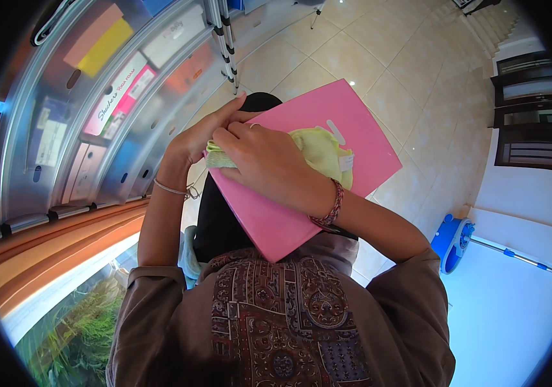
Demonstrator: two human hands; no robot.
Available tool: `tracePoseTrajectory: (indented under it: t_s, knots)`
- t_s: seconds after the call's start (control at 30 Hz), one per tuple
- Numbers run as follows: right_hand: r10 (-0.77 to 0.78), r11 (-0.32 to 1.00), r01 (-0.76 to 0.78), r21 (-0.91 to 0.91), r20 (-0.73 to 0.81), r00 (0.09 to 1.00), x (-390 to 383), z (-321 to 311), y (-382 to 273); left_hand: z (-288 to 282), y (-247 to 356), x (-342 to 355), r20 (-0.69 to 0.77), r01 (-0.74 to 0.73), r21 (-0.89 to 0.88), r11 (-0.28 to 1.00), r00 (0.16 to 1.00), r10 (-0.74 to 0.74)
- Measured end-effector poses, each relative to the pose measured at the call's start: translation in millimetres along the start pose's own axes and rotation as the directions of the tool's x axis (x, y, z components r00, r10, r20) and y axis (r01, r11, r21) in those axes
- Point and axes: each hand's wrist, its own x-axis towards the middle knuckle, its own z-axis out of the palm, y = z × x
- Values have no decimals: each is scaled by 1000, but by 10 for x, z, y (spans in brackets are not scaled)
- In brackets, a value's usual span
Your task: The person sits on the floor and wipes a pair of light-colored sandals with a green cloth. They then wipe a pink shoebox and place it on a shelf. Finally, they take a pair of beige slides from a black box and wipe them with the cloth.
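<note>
A flat pink box (pixel 366 142) rests at an angle over my black-clad lap, with a small pale slot-like mark on its top. My left hand (pixel 205 132) grips its far left edge, thumb raised past the edge, the other fingers partly hidden. My right hand (pixel 269 161) lies across the box with fingers curled on a pale yellow-green cloth (pixel 318 145), pressing it along that left edge. The cloth is bunched and has a white tag at its right end.
Shelves of translucent shoe boxes (pixel 140 119) with metal poles (pixel 227 45) stand at left, above an orange ledge (pixel 69 238) and greenery. Tiled floor (pixel 417 77) stretches ahead. A blue mop bucket (pixel 450 242) with a handle (pixel 527 258) sits right, near dark furniture (pixel 524 142).
</note>
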Motion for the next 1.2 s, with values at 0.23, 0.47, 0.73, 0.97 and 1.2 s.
tracePoseTrajectory:
  t_s: [0.23,0.47,0.73,0.97,1.2]
  knots:
    - [-73,995,67,72,84,994,-150,-84,-30,28,-9,5,42,-151,417,896,988,147]
    - [-54,993,30,115,208,977,-340,-240,-174,46,-43,19,-1,-124,382,916,991,135]
    - [-70,984,26,177,249,966,-605,-334,-216,54,-29,41,32,-95,407,908,995,89]
    - [-63,975,0,224,273,960,-836,-428,-259,61,-73,100,86,-182,415,891,983,161]
    - [-36,968,-48,248,323,946,-1051,-525,-315,217,138,37,156,-287,758,585,952,265]
